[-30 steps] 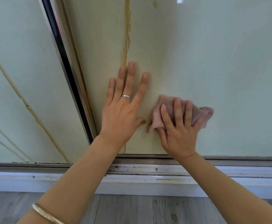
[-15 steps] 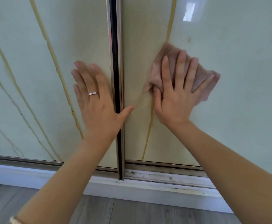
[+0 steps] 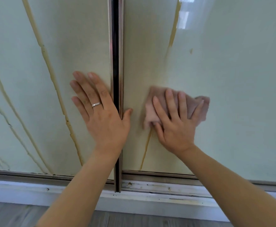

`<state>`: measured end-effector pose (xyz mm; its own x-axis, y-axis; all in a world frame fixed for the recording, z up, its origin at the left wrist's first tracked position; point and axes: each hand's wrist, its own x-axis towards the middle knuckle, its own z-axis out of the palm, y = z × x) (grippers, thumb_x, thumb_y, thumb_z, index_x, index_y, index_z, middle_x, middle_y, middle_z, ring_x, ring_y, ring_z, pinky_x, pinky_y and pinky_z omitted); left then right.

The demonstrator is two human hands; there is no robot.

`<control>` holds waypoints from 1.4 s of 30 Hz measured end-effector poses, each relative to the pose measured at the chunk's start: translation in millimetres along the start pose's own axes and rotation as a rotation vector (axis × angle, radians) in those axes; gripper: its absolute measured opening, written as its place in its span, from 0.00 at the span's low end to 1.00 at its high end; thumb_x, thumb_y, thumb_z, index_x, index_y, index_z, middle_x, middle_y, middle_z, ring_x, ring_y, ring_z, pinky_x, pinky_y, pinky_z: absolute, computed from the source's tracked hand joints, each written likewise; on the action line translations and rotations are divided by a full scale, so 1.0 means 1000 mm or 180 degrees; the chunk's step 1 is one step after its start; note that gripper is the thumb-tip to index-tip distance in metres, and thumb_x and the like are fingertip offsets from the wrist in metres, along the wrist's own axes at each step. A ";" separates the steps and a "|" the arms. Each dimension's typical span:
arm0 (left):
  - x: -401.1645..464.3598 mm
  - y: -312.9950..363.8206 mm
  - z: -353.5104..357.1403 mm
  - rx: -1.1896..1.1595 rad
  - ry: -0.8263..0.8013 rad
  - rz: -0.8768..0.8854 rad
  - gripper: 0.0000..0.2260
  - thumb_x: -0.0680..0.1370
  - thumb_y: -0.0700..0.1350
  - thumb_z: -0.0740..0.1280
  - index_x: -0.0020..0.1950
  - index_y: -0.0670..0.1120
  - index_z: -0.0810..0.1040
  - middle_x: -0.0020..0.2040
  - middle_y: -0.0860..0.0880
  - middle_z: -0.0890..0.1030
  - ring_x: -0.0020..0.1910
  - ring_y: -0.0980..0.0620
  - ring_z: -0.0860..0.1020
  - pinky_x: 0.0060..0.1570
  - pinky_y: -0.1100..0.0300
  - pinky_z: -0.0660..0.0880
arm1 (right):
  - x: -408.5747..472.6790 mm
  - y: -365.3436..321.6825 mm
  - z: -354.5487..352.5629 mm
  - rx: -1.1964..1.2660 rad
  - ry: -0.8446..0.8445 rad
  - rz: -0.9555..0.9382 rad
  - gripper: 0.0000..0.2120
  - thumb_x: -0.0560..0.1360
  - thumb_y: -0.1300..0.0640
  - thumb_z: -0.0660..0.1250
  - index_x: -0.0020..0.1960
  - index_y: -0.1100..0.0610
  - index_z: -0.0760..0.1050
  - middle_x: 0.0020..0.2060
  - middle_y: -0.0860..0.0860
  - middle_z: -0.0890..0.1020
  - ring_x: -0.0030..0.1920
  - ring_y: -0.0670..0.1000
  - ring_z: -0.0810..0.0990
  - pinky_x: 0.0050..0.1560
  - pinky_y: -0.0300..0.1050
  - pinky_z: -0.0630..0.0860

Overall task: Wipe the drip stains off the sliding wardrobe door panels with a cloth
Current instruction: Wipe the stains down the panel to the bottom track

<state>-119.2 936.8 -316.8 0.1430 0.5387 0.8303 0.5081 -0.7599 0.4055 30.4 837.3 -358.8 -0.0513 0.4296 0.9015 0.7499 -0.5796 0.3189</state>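
1. Cloth (image 3: 175,107), pink and soft, looks light and limp; my guess is it will bunch or slide under the palm unless pressed flat, so a spread hand on its middle suits it better than a pinch at an edge.
2. It lies flat against the right door panel (image 3: 232,112), under the right hand's fingers (image 3: 170,102), with a loose corner sticking out past the little finger.
3. The right hand (image 3: 175,126) presses the cloth with straight, spread fingers and grips nothing; its thumb tucks under the cloth's lower left edge. The wrist bends up from a forearm reaching in from the lower right.
4. A yellow drip stain (image 3: 146,149) runs down from just below that thumb to the bottom rail; another streak (image 3: 173,30) sits well above the fingertips.
5. The left hand (image 3: 101,115) rests flat and open on the left door panel (image 3: 35,95), fingers straight and angled up-left, thumb reaching across the metal door frame (image 3: 116,54).
6. Several streaks (image 3: 52,76) remain left of those fingers, so I judge much wiping is left.
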 end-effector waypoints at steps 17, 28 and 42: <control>0.002 -0.004 0.001 -0.0040 0.0010 -0.0059 0.54 0.64 0.53 0.77 0.73 0.34 0.46 0.73 0.28 0.51 0.72 0.30 0.50 0.70 0.44 0.46 | 0.038 -0.005 0.003 0.0100 0.0392 0.0341 0.26 0.80 0.45 0.52 0.76 0.49 0.58 0.73 0.54 0.66 0.76 0.58 0.53 0.69 0.71 0.42; 0.002 -0.005 -0.001 -0.0055 0.0006 -0.0057 0.53 0.64 0.53 0.76 0.73 0.34 0.46 0.73 0.28 0.51 0.72 0.30 0.50 0.70 0.43 0.47 | 0.026 -0.004 0.003 0.0157 0.0271 0.0021 0.24 0.82 0.44 0.49 0.77 0.47 0.59 0.75 0.52 0.63 0.78 0.54 0.51 0.70 0.71 0.43; 0.003 -0.003 -0.002 -0.0067 -0.0029 -0.0065 0.52 0.64 0.53 0.77 0.74 0.33 0.47 0.72 0.28 0.51 0.72 0.29 0.49 0.70 0.43 0.46 | 0.053 -0.005 0.001 0.0218 0.0498 0.0376 0.24 0.79 0.46 0.53 0.74 0.49 0.63 0.71 0.55 0.70 0.74 0.59 0.59 0.69 0.72 0.47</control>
<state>-121.8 940.2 -315.2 0.1405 0.5573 0.8183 0.4931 -0.7561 0.4303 24.2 863.6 -312.8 -0.0583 0.2457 0.9676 0.7996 -0.5689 0.1926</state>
